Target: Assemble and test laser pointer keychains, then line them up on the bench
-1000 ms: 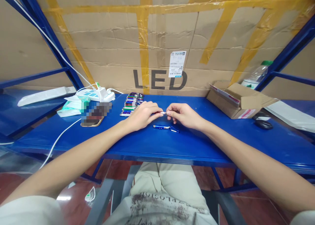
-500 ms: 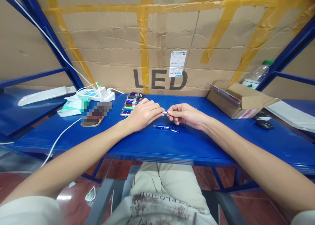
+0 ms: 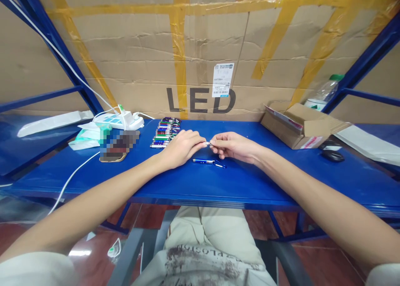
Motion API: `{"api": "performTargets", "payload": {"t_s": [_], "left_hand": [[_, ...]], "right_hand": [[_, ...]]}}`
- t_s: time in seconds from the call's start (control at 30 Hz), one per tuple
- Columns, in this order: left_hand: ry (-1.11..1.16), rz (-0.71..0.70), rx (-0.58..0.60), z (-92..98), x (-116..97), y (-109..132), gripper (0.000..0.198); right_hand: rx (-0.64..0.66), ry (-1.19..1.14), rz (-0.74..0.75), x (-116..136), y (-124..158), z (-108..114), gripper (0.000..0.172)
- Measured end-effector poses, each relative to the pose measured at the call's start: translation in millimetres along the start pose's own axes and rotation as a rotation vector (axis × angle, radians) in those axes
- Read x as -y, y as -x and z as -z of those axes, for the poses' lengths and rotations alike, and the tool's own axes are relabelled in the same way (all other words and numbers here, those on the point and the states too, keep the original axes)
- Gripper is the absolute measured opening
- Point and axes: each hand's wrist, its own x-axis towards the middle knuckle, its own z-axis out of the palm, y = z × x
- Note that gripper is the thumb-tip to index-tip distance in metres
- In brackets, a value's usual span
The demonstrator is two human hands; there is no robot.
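Above the middle of the blue table, my two hands meet at a small silver-ended piece [image 3: 207, 143], which looks like a small keychain flashlight. My left hand [image 3: 185, 147] is closed around its body, hiding most of it. The fingertips of my right hand [image 3: 231, 146] pinch the silver end. Just below the hands lies a blue keychain flashlight [image 3: 203, 161] with a blue carabiner clip [image 3: 220, 164] at its right end. Behind my left hand, several similar flashlights [image 3: 160, 139] in blue, green, red and silver lie in a row, partly covered by that hand.
To the left are a phone [image 3: 114, 156] with a blurred-out screen, a tissue pack [image 3: 84, 142] and a white power strip [image 3: 115, 120] with cables. An open cardboard box [image 3: 290, 131], a black mouse [image 3: 333, 155] and a bottle [image 3: 326, 90] stand right. Taped cardboard [image 3: 131, 61] backs the table.
The whole view has shifted slightly, so things appear a little further left. Both hands keep hold of the same piece, with only a slight shift of the fingers.
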Motion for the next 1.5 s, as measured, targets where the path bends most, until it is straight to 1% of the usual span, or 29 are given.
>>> {"api": "performTargets", "payload": {"t_s": [0.1, 0.17, 0.3, 0.43, 0.57, 0.73, 0.83, 0.97, 1.07, 1.13, 1.23, 1.3, 1.37, 1.47, 1.5], "left_hand": [[0.078, 0.058, 0.050, -4.0, 2.9, -0.2, 0.039], [0.126, 0.084, 0.058, -5.8, 4.4, -0.9, 0.037], [0.237, 0.157, 0.062, -6.5, 6.2, -2.7, 0.035], [0.331, 0.219, 0.059, -5.9, 7.2, -3.5, 0.034], [0.379, 0.231, 0.046, -6.2, 7.7, -3.6, 0.034], [0.386, 0.185, 0.058, -4.6, 6.4, -3.7, 0.036], [0.343, 0.128, 0.060, -2.7, 6.3, -2.8, 0.036], [0.276, 0.087, 0.072, -1.3, 7.9, -0.9, 0.037], [0.243, 0.079, 0.093, -0.7, 8.5, -0.5, 0.039], [0.235, 0.082, 0.084, -0.2, 8.3, -0.9, 0.038], [0.242, 0.096, 0.052, 0.4, 8.0, -1.7, 0.036], [0.247, 0.112, 0.044, 0.2, 8.7, -1.7, 0.033], [0.254, 0.131, 0.040, -0.5, 10.3, -1.4, 0.030], [0.263, 0.157, 0.018, -1.4, 13.3, -0.9, 0.027], [0.261, 0.162, 0.008, -1.4, 14.1, -0.8, 0.026]], "right_hand": [[-0.059, 0.158, 0.047, -5.7, -4.4, 0.3, 0.042], [-0.109, 0.251, 0.133, -8.2, -6.8, 1.0, 0.041], [-0.138, 0.400, 0.325, -9.1, -7.5, 3.7, 0.031], [-0.168, 0.697, 0.460, -7.2, -3.0, 4.5, 0.020], [-0.180, 0.936, 0.535, -5.9, 0.7, 4.4, 0.021], [-0.127, 1.054, 0.630, -5.2, 3.4, 6.2, 0.022], [-0.109, 1.054, 0.635, -3.2, 5.5, 4.6, 0.023], [-0.104, 1.012, 0.583, -0.9, 6.9, 0.2, 0.024], [-0.094, 0.969, 0.527, -1.4, 6.0, -1.3, 0.025], [-0.102, 0.943, 0.500, -1.9, 5.0, 0.0, 0.025], [-0.140, 1.001, 0.527, -1.1, 3.9, 6.7, 0.023], [-0.190, 1.100, 0.583, 0.7, 3.8, 14.4, 0.022], [-0.281, 1.186, 0.610, 2.9, 4.1, 23.4, 0.021], [-0.464, 1.249, 0.552, 5.7, 4.4, 36.0, 0.016], [-0.507, 1.254, 0.536, 6.4, 4.4, 39.3, 0.014]]}}
